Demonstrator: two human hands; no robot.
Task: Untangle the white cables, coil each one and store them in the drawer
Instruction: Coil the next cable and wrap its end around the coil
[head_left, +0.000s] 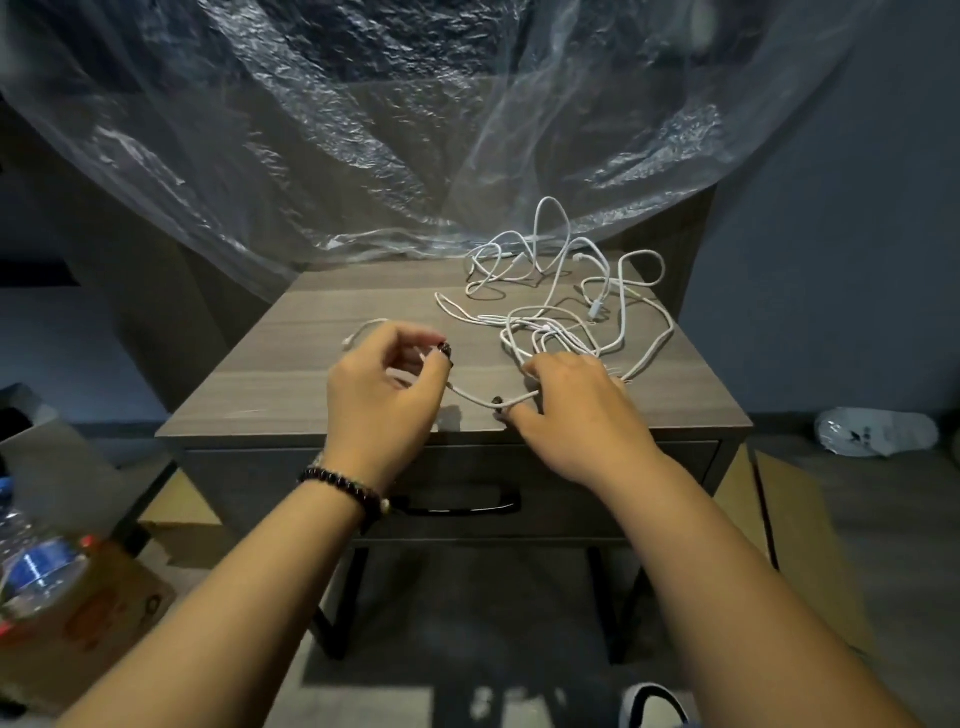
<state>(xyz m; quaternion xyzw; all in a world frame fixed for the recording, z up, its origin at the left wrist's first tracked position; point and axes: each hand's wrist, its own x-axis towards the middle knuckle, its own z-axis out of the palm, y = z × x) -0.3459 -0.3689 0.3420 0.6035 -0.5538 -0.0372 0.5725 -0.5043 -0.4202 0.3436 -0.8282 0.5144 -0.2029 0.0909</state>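
A tangle of white cables (561, 291) lies on the right half of the wooden nightstand top (311, 332). My left hand (384, 395) pinches one white cable near its plug end, which curls out to the left of my fingers. From there that cable runs right to my right hand (576, 410), whose curled fingers hold a bunch of loops at the near edge of the tangle. The drawer (571, 493) below the top is closed, its black handle partly hidden behind my left wrist.
Clear plastic sheeting (415, 130) hangs behind and onto the back of the nightstand. Cardboard boxes and plastic bottles (47, 566) stand on the floor at left. A flat cardboard sheet (795, 519) and a white bag (878, 431) lie at right.
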